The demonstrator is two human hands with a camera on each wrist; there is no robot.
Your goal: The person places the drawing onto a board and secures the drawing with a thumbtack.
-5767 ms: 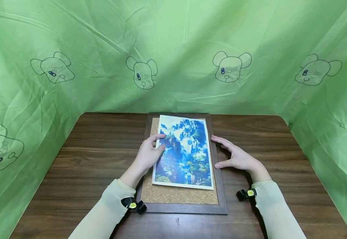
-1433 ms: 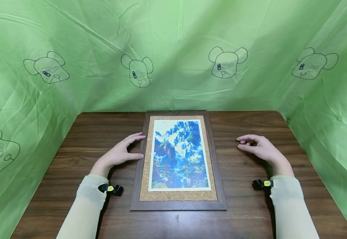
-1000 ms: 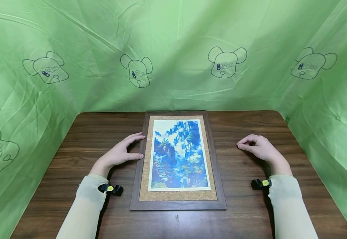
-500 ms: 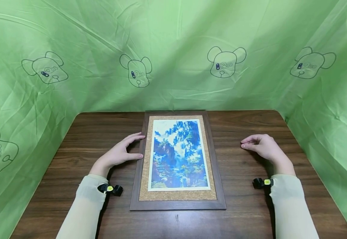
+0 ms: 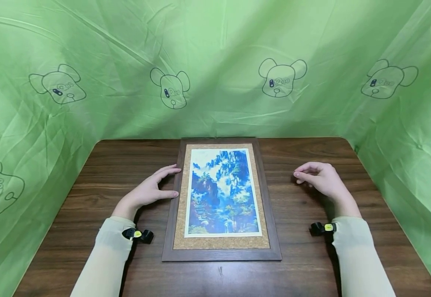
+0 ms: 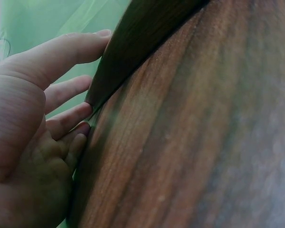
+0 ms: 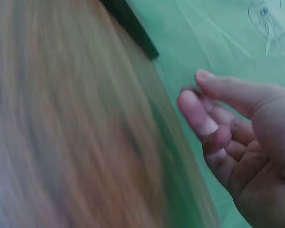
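A cork board in a dark wood frame (image 5: 220, 255) lies flat on the table. On its cork (image 5: 180, 243) rests a blue landscape print (image 5: 222, 194) with a white border, lined up with the frame and cork showing on all sides. My left hand (image 5: 146, 189) touches the frame's left side with fingertips and thumb tip, fingers spread. In the left wrist view, the thumb (image 6: 61, 54) meets the frame's dark side. Well right of the frame, my right hand (image 5: 321, 177) is above the table, fingers loosely bent; the right wrist view shows no object in its fingers (image 7: 192, 111).
The brown wood-grain table (image 5: 107, 165) extends to both sides of the frame. Green cloth (image 5: 222, 62) with bear-head outlines surrounds it at the back and sides. Small black cameras (image 5: 146, 236) sit at the wrists.
Since the oldest frame, the print has gone from tilted in my left hand to flat and straight on the cork. My left hand moved to the frame's side; my right hand moved right, fingers now shifting slightly.
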